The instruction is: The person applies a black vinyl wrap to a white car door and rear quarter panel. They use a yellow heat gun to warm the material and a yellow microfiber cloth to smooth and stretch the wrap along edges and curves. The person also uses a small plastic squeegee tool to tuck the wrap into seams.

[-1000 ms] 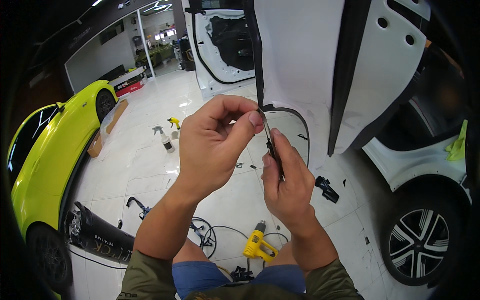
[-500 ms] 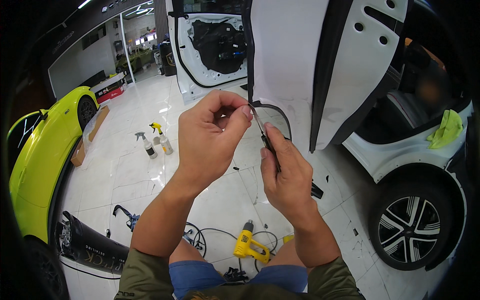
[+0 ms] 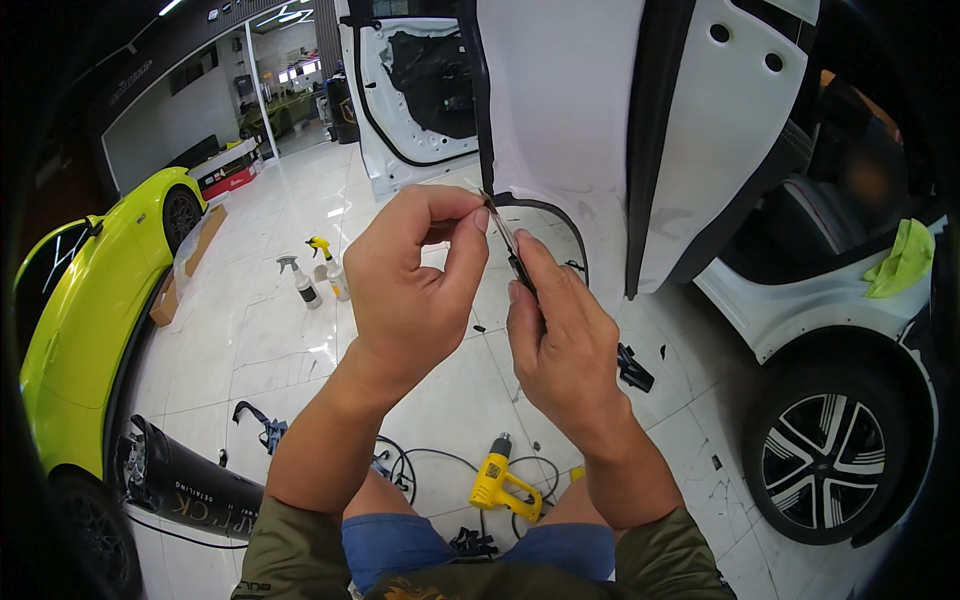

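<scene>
In front of me, my right hand (image 3: 565, 350) grips a slim black-handled craft knife (image 3: 515, 262), its thin metal blade pointing up and to the left. The blade's far end meets the fingertips of my left hand (image 3: 412, 275), whose thumb and index finger are pinched together. What that pinch holds, if anything, is too small to make out. Just beyond both hands stands a white car door panel (image 3: 560, 110) with a dark edge trim; the hands appear in front of its lower left corner.
A yellow heat gun (image 3: 492, 478) lies on the tiled floor between my legs, its cord curling around. Two spray bottles (image 3: 305, 285) stand left. A black cylinder (image 3: 190, 480) lies lower left, beside a lime car (image 3: 95, 330). At right are a car wheel (image 3: 825, 460) and a green cloth (image 3: 900, 260).
Both hands have shifted slightly left in view, still together at the blade. The view has also shifted a little; the grips look the same.
</scene>
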{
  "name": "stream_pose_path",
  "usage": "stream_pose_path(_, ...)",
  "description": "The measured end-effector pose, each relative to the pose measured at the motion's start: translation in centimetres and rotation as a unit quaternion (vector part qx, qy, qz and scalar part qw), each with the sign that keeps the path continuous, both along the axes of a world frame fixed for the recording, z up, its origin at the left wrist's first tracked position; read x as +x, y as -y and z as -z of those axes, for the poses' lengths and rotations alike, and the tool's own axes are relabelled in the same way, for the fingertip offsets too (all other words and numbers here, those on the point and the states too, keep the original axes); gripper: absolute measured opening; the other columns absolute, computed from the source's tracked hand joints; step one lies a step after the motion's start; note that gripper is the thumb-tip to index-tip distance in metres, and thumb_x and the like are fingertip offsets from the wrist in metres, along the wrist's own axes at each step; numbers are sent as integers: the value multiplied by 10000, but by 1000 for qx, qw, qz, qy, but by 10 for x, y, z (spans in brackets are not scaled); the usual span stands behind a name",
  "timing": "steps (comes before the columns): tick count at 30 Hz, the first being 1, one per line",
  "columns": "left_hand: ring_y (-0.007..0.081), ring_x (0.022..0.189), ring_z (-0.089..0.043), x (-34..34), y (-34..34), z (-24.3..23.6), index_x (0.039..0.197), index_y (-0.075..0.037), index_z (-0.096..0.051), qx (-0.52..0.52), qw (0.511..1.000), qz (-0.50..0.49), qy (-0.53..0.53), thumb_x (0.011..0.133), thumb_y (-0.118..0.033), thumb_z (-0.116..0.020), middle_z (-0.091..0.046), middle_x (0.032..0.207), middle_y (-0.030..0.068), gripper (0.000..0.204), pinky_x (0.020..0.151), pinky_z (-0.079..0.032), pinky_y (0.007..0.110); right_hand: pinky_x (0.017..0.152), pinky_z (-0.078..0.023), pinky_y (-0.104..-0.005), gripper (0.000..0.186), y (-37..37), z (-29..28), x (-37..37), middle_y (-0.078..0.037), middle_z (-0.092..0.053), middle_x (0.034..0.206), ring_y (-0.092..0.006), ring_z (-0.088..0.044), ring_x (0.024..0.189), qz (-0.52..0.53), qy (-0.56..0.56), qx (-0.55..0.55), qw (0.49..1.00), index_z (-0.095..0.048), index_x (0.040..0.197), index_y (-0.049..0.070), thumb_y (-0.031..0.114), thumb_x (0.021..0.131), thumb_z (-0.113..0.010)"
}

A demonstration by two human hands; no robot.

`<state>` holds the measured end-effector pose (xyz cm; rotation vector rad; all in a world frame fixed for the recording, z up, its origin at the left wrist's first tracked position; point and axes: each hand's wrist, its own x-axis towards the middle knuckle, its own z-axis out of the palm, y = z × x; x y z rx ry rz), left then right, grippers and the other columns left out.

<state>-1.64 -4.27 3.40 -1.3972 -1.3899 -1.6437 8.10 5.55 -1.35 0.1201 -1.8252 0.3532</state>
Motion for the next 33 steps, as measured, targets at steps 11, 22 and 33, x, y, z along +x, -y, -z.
stream_pose_path(11, 139, 709, -647, -6, -5, 8, 892, 38, -622, 42, 998, 0, -37, 824, 49, -623, -657, 819, 103, 69, 662, -524, 240, 486, -482, -323, 488, -6, 10, -11, -145, -574, 786, -231, -583, 582, -32, -20, -2, 999, -485, 1289, -28, -45, 820, -621)
stream_pose_path(22, 124, 720, -630, -7, -7, 12, 907, 38, -613, 48, 998, 26, -7, 843, 35, -617, -653, 835, 98, 64, 668, -514, 238, 515, -495, -310, 467, -14, 12, -22, -152, -597, 813, -228, -595, 606, -41, -59, 24, 997, -496, 1268, -39, -50, 819, -624)
stream_pose_path(33, 111, 809, -568, -21, 14, 34, 869, -6, -545, -17, 986, 135, 97, 924, -26, -555, -572, 867, 68, 60, 716, -474, 246, 500, -423, -238, 304, -20, 127, -6, -45, -585, 698, -81, -506, 549, -160, 73, -347, 921, -541, 1181, -41, 169, 975, -462)
